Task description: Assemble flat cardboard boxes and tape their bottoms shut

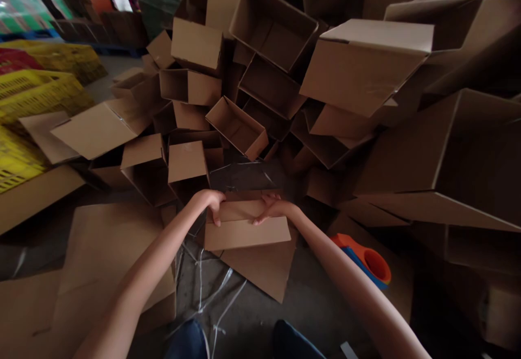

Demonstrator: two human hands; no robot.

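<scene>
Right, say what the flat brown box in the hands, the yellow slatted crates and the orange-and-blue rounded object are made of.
The flat brown box: matte cardboard, by its creased flaps. The yellow slatted crates: probably moulded plastic, by their even lattice. The orange-and-blue rounded object: smooth sheen, perhaps plastic.

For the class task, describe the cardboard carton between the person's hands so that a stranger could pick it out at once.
Below the heap of open cardboard boxes, two bare arms reach out over the grey floor. The flattened cardboard carton sits between the left hand and right hand, the only one in hand, while its neighbours stand open.
</scene>
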